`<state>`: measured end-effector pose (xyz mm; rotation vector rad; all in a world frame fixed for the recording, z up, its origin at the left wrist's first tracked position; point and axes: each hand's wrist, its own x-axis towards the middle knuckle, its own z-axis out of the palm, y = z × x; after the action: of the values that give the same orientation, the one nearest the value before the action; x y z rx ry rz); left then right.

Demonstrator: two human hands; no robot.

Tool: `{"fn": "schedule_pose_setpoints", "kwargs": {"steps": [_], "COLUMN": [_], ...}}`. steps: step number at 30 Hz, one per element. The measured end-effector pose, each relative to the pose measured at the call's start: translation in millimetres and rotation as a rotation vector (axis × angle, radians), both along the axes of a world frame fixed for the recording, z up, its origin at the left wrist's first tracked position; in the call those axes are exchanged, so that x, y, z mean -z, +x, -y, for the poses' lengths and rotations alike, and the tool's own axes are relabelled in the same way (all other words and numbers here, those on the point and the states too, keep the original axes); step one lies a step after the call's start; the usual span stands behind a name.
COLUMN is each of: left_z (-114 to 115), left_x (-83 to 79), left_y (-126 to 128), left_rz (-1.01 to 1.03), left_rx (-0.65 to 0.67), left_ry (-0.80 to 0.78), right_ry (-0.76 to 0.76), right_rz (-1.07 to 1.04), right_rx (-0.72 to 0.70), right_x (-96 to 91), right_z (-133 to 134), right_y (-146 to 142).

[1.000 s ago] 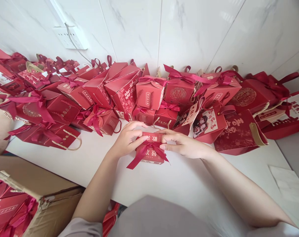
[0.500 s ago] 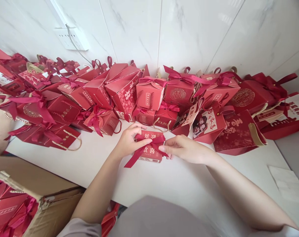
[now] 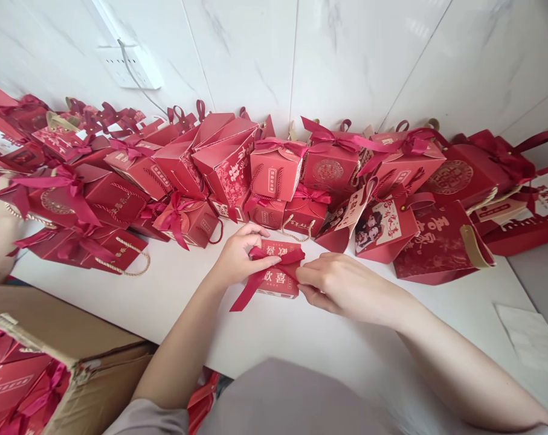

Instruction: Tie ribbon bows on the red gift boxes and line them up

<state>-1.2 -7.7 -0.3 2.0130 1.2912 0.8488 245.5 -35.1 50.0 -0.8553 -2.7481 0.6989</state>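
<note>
Marble-veined wall tiles (image 3: 346, 60) are backing a white tabletop (image 3: 165, 290), where a row of red gift boxes (image 3: 276, 172) is filling the far side. Just nearer, around the middle, the left hand (image 3: 237, 257) is steadying a small lettered gift box (image 3: 274, 279), thumb pressing across its top, while the right hand (image 3: 339, 284) is pinching the right end of its satin ribbon (image 3: 280, 261). The box is probably behaving as light, stiff but dentable card, best held by its left and right edges, whereas the ribbon is looking soft and slippery, likely needing a firm pinch near the knot.
</note>
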Motion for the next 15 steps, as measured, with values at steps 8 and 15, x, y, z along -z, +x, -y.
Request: {"fn": "schedule_pose_setpoints", "kwargs": {"steps": [8, 15], "left_z": [-1.5, 1.8], "left_x": [5.1, 9.9], "left_y": [1.0, 12.7], "left_rz": [0.115, 0.249], "left_rx": [0.012, -0.052], "left_ry": [-0.059, -0.078], "right_ry": [-0.337, -0.494], "right_rz": [-0.063, -0.092], "right_rx": [0.087, 0.147], "right_x": [14.8, 10.4], "right_z": [-12.5, -16.3], "right_y": [7.1, 15.6]}}
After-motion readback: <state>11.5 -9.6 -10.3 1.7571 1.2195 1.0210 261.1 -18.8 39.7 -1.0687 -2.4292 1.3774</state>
